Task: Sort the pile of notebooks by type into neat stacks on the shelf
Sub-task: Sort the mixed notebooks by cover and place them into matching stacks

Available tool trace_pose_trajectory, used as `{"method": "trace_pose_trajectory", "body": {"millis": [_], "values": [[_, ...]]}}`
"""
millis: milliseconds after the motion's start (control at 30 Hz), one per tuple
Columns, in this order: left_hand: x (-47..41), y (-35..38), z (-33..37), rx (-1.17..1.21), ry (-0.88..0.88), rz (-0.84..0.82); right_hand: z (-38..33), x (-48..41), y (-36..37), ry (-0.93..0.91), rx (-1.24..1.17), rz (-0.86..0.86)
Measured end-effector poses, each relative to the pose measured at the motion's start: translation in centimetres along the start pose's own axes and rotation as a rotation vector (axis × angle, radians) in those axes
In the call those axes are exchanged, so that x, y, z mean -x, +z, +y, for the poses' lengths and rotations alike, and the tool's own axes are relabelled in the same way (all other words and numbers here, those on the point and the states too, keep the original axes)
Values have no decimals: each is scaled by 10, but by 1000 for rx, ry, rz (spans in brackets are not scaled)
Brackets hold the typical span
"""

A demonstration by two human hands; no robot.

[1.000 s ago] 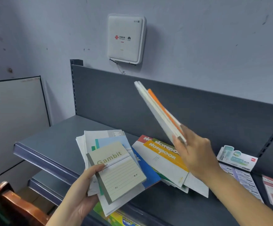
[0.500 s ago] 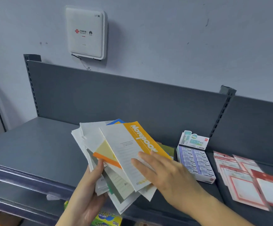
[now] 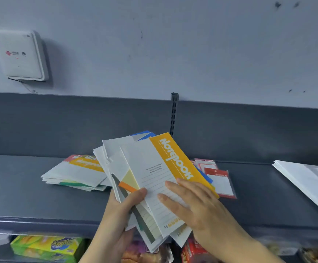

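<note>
Fan of thin paper notebooks (image 3: 120,149) held over the front edge of a grey metal shelf (image 3: 21,186).
Left hand (image 3: 124,211) clamps the fan's lower corner, thumb on top. Right hand (image 3: 198,205) lies flat, fingers straight, on the white-and-yellow top cover (image 3: 154,168). Loose notebook pile (image 3: 74,173) on shelf at fan's 9 o'clock.

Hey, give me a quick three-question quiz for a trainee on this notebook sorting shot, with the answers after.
1. True or false: the left hand grips the fanned bundle of notebooks.
2. The top notebook under the right hand has a band of which colour? A yellow, B green, C black.
3. Fill in: the loose pile lies on the shelf to the ___ of the hands.
Key: 1 true; 2 A; 3 left.
</note>
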State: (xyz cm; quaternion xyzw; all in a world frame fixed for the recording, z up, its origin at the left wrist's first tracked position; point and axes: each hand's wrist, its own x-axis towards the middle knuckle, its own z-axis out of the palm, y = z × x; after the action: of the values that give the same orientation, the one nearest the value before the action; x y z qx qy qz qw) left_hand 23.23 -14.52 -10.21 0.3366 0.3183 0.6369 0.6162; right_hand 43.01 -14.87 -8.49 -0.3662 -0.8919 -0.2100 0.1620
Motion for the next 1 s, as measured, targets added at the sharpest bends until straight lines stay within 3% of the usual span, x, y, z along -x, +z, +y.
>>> {"method": "trace_pose_trajectory", "body": {"millis": [100, 200, 333, 433, 667, 1000], "values": [[7, 51, -38, -24, -61, 20, 39, 65, -16, 141, -147, 7], [15, 99, -70, -21, -120, -12, 77, 125, -41, 360, -479, 55], [21, 152, -101, -31, -176, -85, 117, 177, -75, 736, -910, 278], [20, 185, -122, -52, -222, -152, 134, 202, -85, 948, -1120, 203], [-1, 240, -166, -108, -320, -314, 174, 240, -80, 1286, -951, 292], [-82, 282, -204, -127, -341, -338, 268, 224, -51, 1426, -983, 391]]}}
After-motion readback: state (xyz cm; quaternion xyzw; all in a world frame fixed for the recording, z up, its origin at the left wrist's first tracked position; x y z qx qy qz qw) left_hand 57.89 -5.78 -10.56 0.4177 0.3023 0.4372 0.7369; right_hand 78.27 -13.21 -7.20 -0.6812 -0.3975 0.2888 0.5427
